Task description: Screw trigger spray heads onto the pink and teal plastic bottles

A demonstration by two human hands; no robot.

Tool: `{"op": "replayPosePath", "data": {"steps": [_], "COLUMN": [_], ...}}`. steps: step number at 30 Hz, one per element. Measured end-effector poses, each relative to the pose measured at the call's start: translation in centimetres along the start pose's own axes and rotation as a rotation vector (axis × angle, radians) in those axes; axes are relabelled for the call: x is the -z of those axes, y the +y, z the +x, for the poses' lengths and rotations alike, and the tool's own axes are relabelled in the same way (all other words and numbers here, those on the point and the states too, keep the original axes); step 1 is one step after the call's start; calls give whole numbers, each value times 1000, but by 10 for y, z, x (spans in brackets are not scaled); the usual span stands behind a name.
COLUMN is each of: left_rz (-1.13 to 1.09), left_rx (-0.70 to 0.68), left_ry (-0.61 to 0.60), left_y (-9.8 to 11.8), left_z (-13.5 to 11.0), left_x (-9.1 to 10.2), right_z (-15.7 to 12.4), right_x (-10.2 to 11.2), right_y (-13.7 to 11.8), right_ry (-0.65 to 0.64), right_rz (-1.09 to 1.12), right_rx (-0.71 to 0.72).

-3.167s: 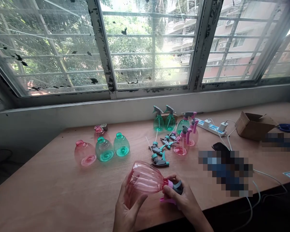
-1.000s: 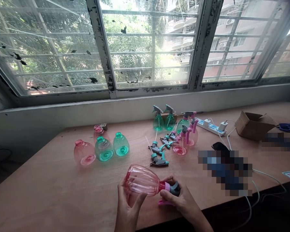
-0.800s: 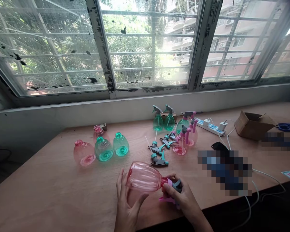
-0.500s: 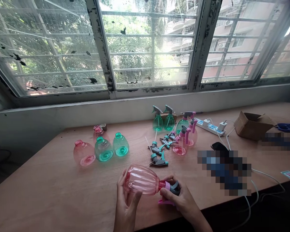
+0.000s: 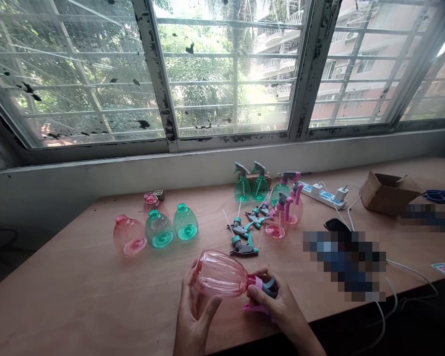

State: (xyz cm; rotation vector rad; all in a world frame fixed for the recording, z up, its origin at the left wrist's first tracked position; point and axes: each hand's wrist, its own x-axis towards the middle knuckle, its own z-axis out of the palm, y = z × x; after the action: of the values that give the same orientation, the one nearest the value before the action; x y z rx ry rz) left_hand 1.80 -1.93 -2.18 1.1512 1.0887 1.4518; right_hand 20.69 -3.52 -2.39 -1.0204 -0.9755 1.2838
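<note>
A clear pink spray bottle (image 5: 220,273) lies sideways between my hands, above the front of the table. My left hand (image 5: 198,309) cups its base end, fingers behind and thumb in front. My right hand (image 5: 269,296) is closed around the grey and pink spray head (image 5: 270,287) at the bottle's neck, thumb against the pink collar. The pink trigger shows below these fingers. Just behind the bottle lies a grey and teal spray head (image 5: 244,246), with several more like it farther back.
Open bottles, a pink one (image 5: 129,236) and green ones (image 5: 186,222), stand at left. Bottles with heads on, green (image 5: 260,188) and pink (image 5: 276,225), stand at the back. A power strip (image 5: 324,195), cardboard box (image 5: 387,193), black phone (image 5: 336,225) and cables lie right.
The pink bottle has shifted slightly up and to the right at its base end. My left thumb has moved a little off its side. My right hand keeps its grip.
</note>
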Motion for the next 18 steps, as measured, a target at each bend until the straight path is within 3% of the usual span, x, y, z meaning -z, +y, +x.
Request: {"op": "replayPosePath", "data": {"steps": [5, 13, 18], "left_rz": [-44, 6, 3], "left_rx": [27, -45, 33], "left_ry": [59, 17, 26], "left_y": [-4, -2, 0], "left_z": [2, 2, -3], "left_x": [2, 0, -1], "right_z": [0, 0, -1], "right_x": [-1, -1, -2], "right_y": [0, 0, -1], "right_ry": [22, 29, -9], "right_rz": [-6, 48, -49], "right_rx": [-8, -17, 9]}}
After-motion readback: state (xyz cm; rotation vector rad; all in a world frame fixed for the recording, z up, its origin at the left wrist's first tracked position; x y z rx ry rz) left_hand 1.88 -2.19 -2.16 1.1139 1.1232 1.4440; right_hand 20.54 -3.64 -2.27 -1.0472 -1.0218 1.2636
